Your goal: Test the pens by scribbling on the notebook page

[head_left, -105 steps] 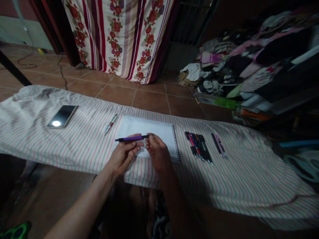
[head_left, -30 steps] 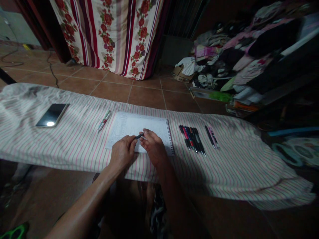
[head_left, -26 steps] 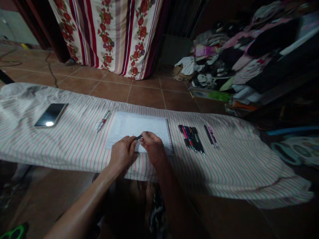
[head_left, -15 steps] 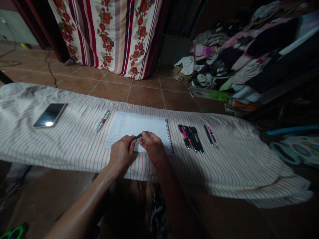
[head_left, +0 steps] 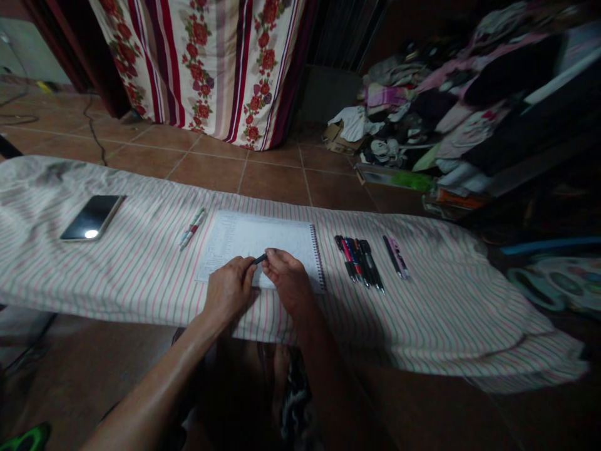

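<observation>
Between my two hands is a dark pen (head_left: 259, 259), held low over a spiral notebook (head_left: 263, 227). My left hand (head_left: 231, 283) is closed around the pen's left part, hiding most of it. The fingers of my right hand (head_left: 287, 274) pinch its other end. Writing covers parts of the notebook's page, and its spiral binding faces right. To the right of the notebook lies a row of several pens (head_left: 359, 262), mostly black with a red one among them. Two more pens (head_left: 192, 229), whitish with red and green parts, rest on the left.
A striped cloth (head_left: 446, 300) covers the long surface under everything. Farther left lies a phone (head_left: 91, 217); at the right are a black pen and a pink patterned one (head_left: 397, 257). Beyond are a floral curtain (head_left: 201, 69) and piled clothes (head_left: 422, 100) on the tiled floor.
Almost nothing differs. Both hands keep the same hold on the pen, and the view has shifted very slightly.
</observation>
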